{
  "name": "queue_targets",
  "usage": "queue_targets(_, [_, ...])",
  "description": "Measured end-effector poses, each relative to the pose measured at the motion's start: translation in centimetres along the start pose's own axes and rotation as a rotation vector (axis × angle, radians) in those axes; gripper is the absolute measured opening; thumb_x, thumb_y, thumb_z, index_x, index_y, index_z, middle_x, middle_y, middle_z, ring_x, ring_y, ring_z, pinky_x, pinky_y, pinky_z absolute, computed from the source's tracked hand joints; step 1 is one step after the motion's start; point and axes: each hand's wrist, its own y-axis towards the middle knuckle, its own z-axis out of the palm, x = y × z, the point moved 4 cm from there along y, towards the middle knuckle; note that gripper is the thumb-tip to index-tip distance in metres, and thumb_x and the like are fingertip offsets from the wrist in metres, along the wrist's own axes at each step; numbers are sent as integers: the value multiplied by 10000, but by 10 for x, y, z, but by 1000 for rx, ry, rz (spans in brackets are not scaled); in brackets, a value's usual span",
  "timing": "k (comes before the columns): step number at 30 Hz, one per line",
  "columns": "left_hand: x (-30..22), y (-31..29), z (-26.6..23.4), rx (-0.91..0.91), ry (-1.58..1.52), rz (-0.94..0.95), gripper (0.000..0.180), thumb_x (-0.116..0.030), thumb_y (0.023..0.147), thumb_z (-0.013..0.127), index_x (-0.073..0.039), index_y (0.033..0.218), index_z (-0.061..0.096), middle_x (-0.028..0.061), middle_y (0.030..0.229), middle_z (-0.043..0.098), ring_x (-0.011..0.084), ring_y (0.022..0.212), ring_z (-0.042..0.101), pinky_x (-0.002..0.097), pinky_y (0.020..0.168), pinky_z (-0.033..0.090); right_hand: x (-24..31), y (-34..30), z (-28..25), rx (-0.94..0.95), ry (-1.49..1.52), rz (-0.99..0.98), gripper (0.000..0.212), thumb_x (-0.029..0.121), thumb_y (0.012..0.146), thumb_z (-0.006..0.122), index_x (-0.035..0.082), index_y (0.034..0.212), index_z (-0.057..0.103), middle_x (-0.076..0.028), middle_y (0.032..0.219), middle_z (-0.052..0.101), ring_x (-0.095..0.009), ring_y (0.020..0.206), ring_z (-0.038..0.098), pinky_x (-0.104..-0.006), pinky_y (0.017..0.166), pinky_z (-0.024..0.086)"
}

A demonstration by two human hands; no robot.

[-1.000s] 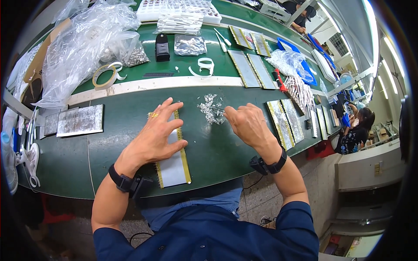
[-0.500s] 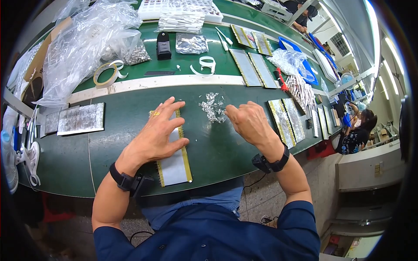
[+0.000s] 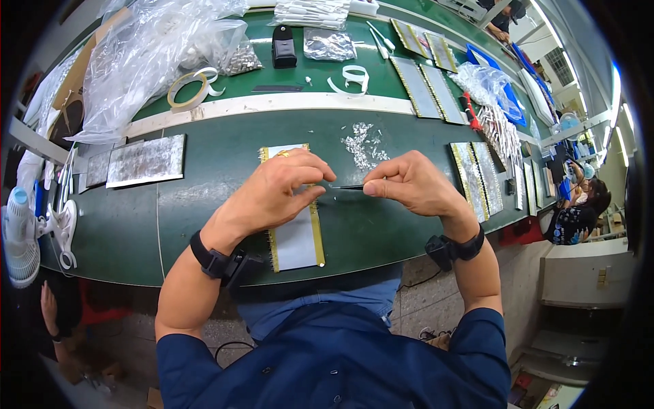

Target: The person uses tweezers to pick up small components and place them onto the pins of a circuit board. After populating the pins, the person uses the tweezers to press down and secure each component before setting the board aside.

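Tweezers (image 3: 351,187), dark and slim, are pinched in my right hand (image 3: 412,184) and point left, toward the fingertips of my left hand. A tiny pale piece seems to sit at their tip, too small to make out. My left hand (image 3: 279,191) is over a flat grey panel (image 3: 296,242) with yellow toothed edges, its fingers curved and thumb apart from them. Whether it touches the panel I cannot tell; it hides the panel's middle. Beyond my right hand lies a loose pile of small clear and silvery pieces (image 3: 364,146) on the green table.
Two similar panels (image 3: 470,180) lie to the right, several more (image 3: 426,88) at the back. Metal plates (image 3: 146,160) and a white clip fan (image 3: 24,238) are at left. Tape (image 3: 187,92) and plastic bags (image 3: 143,61) sit beyond the white strip. Another person's hand (image 3: 49,307) shows lower left.
My right hand has brought the tweezers from the pile toward my left hand. My left fingers have curled in more. The view has shifted, and another person's hand shows at lower left.
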Motion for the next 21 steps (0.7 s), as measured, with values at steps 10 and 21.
queue_targets(10, [-1, -2, -2, 0, -36, -6, 98, -33, 940, 773, -20, 1037, 770, 107, 1076, 780, 330, 1014, 731, 426, 870, 593, 13, -1, 4, 10, -34, 8, 304, 296, 1016, 839, -2, 1074, 843, 67, 707, 612, -31, 659, 473, -265, 553, 372])
queue_targets(21, [1, -3, -1, -8, -59, -17, 42, -18, 942, 771, 0, 905, 764, 86, 1051, 795, 304, 960, 739, 405, 823, 595, 32, -14, 7, -95, -318, -166, 227, 250, 1010, 817, 33, 1076, 830, -45, 683, 671, -109, 598, 530, -315, 565, 433])
